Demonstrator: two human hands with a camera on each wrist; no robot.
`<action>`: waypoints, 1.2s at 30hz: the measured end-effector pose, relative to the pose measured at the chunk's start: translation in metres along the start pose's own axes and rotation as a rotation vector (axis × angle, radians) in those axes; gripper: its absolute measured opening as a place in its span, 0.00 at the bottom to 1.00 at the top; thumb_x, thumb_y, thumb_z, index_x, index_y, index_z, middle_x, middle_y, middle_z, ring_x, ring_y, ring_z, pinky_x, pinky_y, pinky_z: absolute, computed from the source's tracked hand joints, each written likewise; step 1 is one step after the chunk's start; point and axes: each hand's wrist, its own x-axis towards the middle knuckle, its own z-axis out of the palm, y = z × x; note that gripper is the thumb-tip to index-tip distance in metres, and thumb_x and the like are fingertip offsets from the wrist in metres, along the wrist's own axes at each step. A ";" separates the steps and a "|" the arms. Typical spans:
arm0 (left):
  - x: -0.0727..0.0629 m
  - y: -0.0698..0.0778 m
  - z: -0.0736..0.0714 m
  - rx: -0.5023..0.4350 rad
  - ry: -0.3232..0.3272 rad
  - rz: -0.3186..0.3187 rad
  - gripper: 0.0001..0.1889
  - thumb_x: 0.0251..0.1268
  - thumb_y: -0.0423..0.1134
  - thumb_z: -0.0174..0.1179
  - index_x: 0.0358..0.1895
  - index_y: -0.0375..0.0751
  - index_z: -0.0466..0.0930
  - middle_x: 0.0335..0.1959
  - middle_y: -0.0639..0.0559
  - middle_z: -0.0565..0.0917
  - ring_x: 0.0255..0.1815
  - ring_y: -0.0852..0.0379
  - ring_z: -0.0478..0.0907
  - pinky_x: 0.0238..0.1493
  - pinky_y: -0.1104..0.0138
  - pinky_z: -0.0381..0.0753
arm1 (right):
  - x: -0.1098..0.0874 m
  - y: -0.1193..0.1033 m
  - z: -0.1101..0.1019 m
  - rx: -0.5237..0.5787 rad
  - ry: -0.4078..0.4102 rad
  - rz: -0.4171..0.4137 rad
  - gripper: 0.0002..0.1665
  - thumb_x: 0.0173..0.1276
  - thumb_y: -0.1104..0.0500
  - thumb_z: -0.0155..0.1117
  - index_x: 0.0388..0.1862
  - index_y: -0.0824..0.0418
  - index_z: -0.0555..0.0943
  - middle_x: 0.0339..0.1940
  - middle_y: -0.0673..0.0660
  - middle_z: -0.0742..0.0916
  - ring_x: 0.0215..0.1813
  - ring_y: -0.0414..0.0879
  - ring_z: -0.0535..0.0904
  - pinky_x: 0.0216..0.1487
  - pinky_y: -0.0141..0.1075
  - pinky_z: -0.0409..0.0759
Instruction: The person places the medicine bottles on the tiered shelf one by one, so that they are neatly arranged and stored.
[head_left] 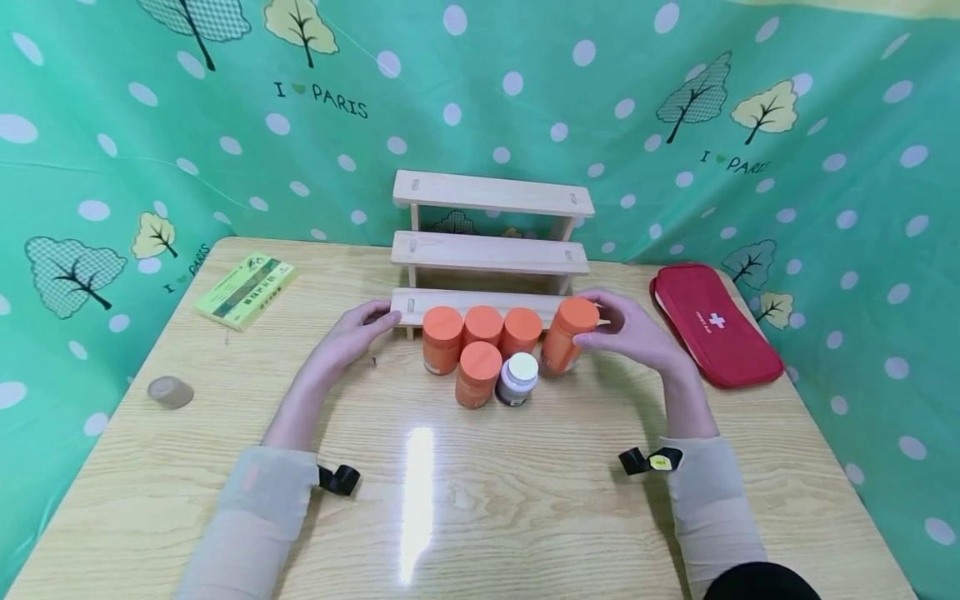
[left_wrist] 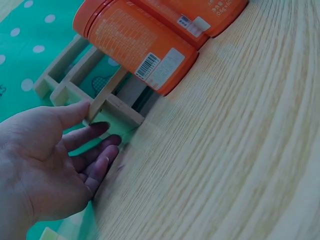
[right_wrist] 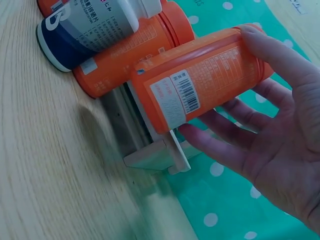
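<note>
Nearest, on the desk [head_left: 465, 508], the two sleeves come forward, each with a black strap [head_left: 339, 479] at the wrist. Beyond them stands a white-capped bottle [head_left: 517, 381], and just left of it one front orange bottle [head_left: 477, 377]. A small grey object [head_left: 171, 392] is well apart at the left side. Behind the front pair, three orange bottles [head_left: 483, 325] stand in a row. To the right of this row, the right hand [head_left: 633, 333] holds a tilted orange bottle [head_left: 561, 343]; its grip is opened only to the bottle's width, thumb and fingers near the cap. The left hand [head_left: 347, 337] has its grip nearly closed, thumb and forefinger about the left end of the lowest board of a wooden stand [head_left: 491, 248]. At far right lies a red pouch [head_left: 716, 325], at far left a green box [head_left: 246, 292]. A dotted green cloth [head_left: 480, 83] hangs behind everything.
</note>
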 end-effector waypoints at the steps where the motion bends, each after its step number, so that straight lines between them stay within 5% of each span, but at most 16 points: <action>1: 0.001 0.000 0.000 0.002 -0.002 -0.002 0.37 0.78 0.57 0.55 0.80 0.40 0.60 0.82 0.38 0.61 0.83 0.38 0.55 0.84 0.44 0.55 | 0.000 -0.001 0.000 0.001 0.000 -0.006 0.31 0.66 0.62 0.73 0.68 0.53 0.76 0.60 0.47 0.83 0.60 0.45 0.80 0.60 0.35 0.83; 18: 0.004 0.001 0.002 -0.020 -0.011 0.009 0.35 0.79 0.55 0.55 0.79 0.40 0.60 0.80 0.36 0.63 0.81 0.37 0.59 0.83 0.44 0.58 | 0.032 -0.049 -0.037 -0.038 0.083 -0.093 0.31 0.70 0.62 0.65 0.70 0.53 0.70 0.60 0.49 0.80 0.60 0.48 0.76 0.54 0.28 0.82; 36: 0.003 0.000 -0.002 0.006 -0.021 -0.011 0.37 0.79 0.58 0.53 0.81 0.42 0.58 0.82 0.38 0.60 0.83 0.38 0.55 0.84 0.44 0.55 | 0.121 -0.103 -0.039 -0.012 0.145 -0.073 0.32 0.72 0.45 0.64 0.72 0.41 0.65 0.68 0.53 0.79 0.66 0.49 0.77 0.53 0.46 0.88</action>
